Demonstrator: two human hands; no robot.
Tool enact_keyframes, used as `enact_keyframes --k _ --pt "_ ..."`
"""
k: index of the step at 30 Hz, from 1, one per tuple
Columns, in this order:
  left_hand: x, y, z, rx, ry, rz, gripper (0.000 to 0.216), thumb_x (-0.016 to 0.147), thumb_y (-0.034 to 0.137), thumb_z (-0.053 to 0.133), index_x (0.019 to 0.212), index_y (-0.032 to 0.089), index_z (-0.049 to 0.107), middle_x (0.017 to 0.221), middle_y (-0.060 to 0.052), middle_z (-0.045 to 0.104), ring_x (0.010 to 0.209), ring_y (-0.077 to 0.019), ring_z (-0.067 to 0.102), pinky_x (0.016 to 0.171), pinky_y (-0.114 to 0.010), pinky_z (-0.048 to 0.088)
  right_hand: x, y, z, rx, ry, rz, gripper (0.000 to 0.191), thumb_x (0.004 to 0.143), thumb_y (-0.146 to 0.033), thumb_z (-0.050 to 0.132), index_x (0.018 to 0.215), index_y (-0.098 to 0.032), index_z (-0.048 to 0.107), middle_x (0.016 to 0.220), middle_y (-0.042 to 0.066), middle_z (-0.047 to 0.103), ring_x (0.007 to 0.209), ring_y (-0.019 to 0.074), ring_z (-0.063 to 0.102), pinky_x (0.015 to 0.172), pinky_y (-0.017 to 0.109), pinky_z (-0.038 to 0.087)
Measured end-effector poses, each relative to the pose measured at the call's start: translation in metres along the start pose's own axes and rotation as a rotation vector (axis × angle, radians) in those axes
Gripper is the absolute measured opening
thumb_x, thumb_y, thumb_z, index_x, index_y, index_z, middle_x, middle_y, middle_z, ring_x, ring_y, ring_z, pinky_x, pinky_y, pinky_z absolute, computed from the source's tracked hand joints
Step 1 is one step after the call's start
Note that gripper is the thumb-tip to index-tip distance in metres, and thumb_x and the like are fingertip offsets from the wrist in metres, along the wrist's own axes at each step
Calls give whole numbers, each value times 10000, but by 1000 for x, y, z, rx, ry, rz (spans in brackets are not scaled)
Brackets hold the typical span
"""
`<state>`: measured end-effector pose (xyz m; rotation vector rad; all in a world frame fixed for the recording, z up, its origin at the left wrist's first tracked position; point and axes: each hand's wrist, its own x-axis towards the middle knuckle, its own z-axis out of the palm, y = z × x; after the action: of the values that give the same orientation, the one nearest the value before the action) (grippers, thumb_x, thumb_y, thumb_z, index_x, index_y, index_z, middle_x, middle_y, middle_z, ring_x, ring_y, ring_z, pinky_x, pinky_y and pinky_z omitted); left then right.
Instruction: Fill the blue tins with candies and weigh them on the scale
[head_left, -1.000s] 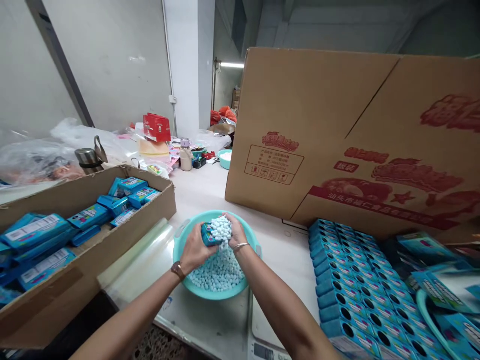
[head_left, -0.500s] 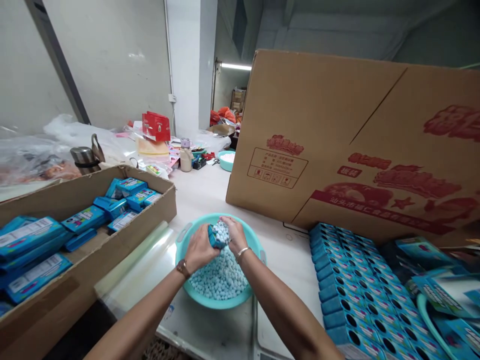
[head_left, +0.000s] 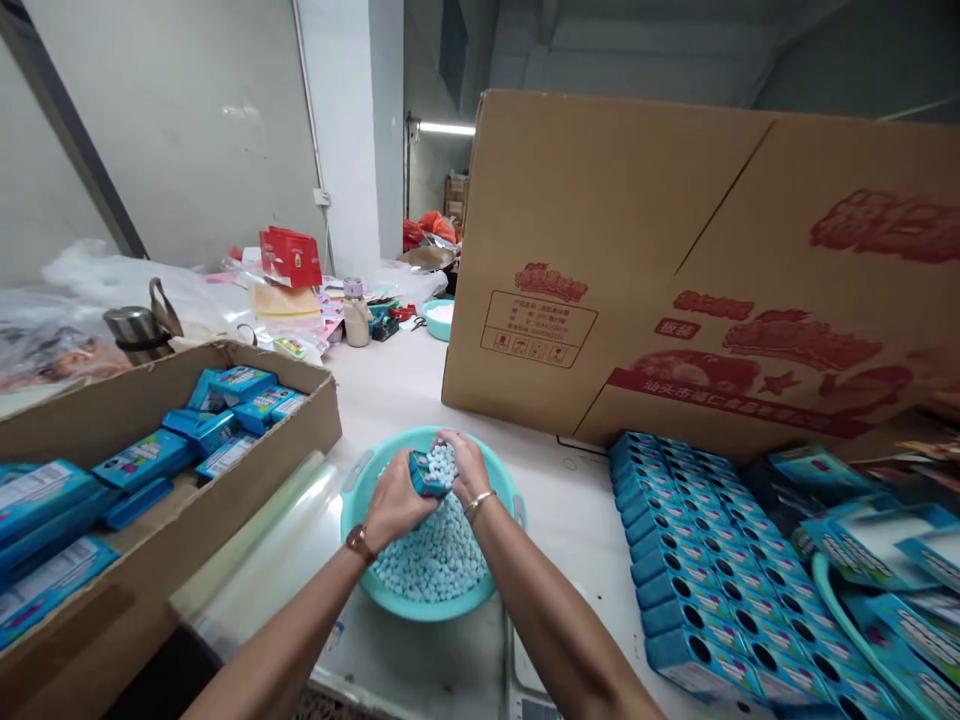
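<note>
A turquoise basin point(head_left: 352, 528) heaped with small pale blue candies point(head_left: 431, 567) stands on the table in front of me. Over the heap, my left hand point(head_left: 395, 502) is closed around a small blue carton point(head_left: 424, 474), tilted with its open end to the right. My right hand point(head_left: 466, 466) is cupped against that opening, its fingers curled around a handful of candies. Candies are bunched at the carton's mouth; how full it is inside is hidden.
At the left, a cardboard tray point(head_left: 330, 415) holds several blue cartons point(head_left: 146, 458). Rows of blue cartons with dark round holes point(head_left: 697, 590) stand at the right, before a large cardboard box point(head_left: 540, 210). Plastic sheeting point(head_left: 259, 545) lies beside the basin.
The view has swung slightly to the right, so things sit further left. Both hands keep their hold over the basin, with the carton turned a little.
</note>
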<state>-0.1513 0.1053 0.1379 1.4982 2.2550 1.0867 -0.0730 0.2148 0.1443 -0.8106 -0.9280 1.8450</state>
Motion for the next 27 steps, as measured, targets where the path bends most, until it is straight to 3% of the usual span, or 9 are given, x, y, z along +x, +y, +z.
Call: enact_keyframes --k 9,21,27 --pt "-10 2 1 -28 28 12 617 598 261 724 1152 160 472 1049 -76 636 962 -256 636 810 -336 485 -17 0 1 -54 -34 -57 160 585 -302 722 647 -176 644 599 -13 616 608 141 548 621 261 429" --pt "-15 12 2 -138 -2 -9 625 594 264 749 1152 181 480 1005 -46 660 908 -241 655 773 -333 500 -21 -2 -11 -140 27 -118 178 626 -353 692 659 -182 652 631 -3 630 665 157 560 663 268 432" --pt "-13 9 11 -147 -24 -44 543 581 301 773 1035 179 501 929 -43 657 836 -237 644 713 -332 486 -27 1 -8 -224 9 -135 155 651 -336 665 663 -181 653 639 -14 621 666 150 555 662 260 427"
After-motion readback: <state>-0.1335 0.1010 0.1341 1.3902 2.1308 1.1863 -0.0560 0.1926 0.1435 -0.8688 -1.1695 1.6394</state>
